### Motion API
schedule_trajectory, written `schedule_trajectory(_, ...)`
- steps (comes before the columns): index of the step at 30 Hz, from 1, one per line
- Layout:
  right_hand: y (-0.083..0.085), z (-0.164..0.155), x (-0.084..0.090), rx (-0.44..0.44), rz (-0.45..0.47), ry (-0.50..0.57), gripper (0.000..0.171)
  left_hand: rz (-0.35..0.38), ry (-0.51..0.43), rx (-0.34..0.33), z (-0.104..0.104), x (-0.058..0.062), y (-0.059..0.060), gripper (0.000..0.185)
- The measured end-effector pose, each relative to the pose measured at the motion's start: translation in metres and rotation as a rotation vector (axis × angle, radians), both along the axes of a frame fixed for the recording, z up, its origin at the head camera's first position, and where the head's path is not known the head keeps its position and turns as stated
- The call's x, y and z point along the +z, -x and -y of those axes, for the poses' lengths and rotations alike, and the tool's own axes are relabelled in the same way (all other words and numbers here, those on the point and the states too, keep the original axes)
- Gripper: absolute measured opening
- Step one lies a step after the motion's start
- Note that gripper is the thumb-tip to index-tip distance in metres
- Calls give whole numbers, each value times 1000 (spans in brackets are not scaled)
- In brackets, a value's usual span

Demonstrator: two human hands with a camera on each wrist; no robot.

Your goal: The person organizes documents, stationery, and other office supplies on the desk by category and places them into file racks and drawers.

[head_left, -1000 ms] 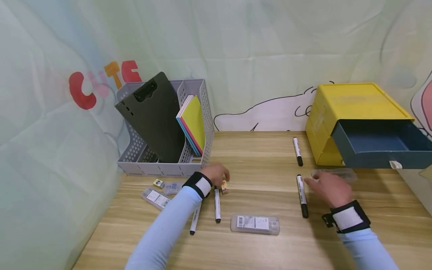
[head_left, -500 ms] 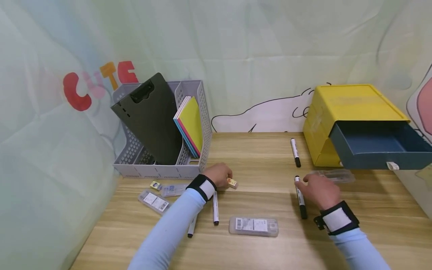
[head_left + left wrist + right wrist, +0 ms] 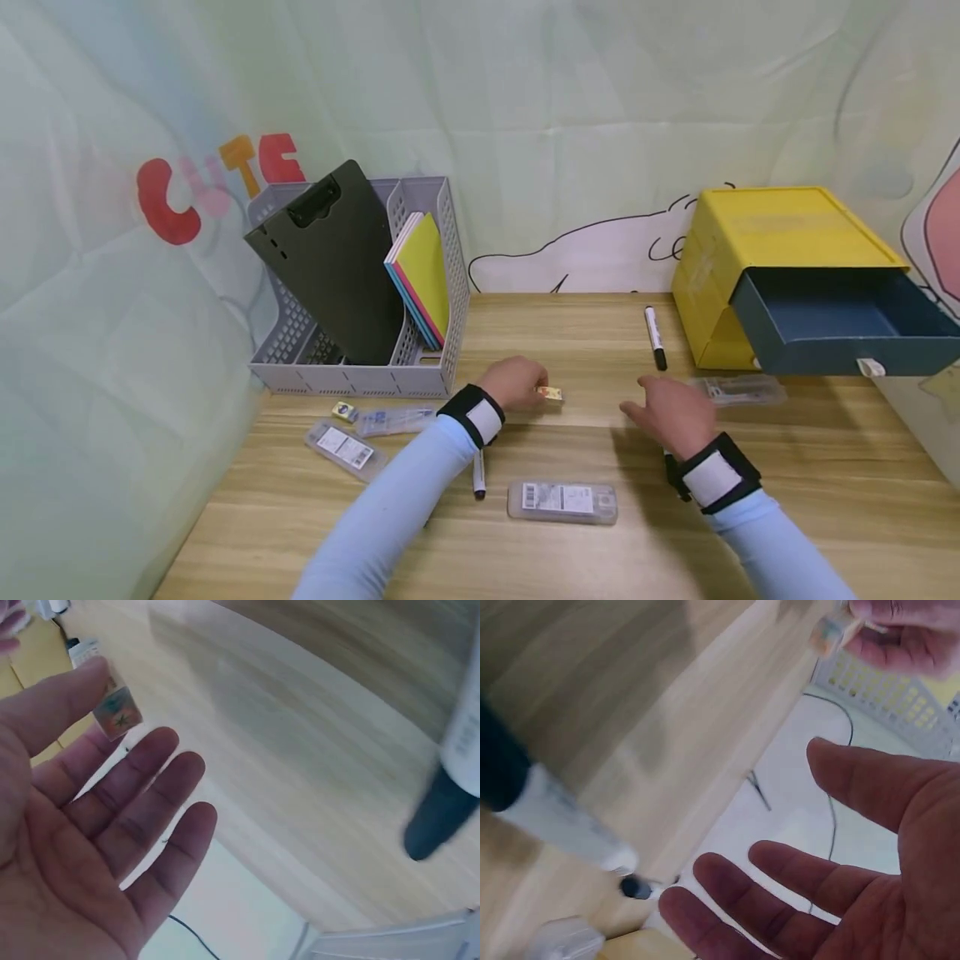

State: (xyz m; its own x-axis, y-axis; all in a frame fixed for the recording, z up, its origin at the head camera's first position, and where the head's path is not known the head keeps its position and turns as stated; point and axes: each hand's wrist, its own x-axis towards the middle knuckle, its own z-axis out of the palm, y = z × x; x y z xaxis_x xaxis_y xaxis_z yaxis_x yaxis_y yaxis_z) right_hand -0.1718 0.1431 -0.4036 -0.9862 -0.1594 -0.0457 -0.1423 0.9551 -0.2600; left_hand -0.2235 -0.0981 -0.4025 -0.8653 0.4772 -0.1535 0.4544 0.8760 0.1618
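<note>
Near the middle of the head view, the left hand point(image 3: 516, 383) pinches a small eraser point(image 3: 552, 393) between thumb and forefinger just above the wooden table point(image 3: 825, 467), its other fingers loosely spread in the left wrist view. Just right of it, the right hand point(image 3: 667, 410) hovers with fingers spread and holding nothing, a black marker point(image 3: 672, 475) partly hidden beneath its wrist, seemingly lying on the table. The yellow box with its open blue drawer point(image 3: 840, 325) sits at the right edge of the frame, a grey file rack point(image 3: 420, 375) at centre left.
</note>
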Motion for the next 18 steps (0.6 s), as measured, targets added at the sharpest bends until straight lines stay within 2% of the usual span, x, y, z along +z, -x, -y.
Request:
schedule_trajectory(4, 2, 12, 3, 64, -53, 0, 57, 2, 5, -47, -13, 3, -2, 12)
schedule_trajectory(11, 5, 28, 2, 200, -87, 17, 55, -16, -17, -181, -30, 9, -6, 14)
schedule_trajectory(14, 4, 31, 0, 230, -116, 24, 45, -18, -26, -210, -35, 11, -8, 13)
schedule_trajectory(18, 4, 33, -2, 256, -139, 51, 22, -22, -39, -237, -37, 12, -9, 13)
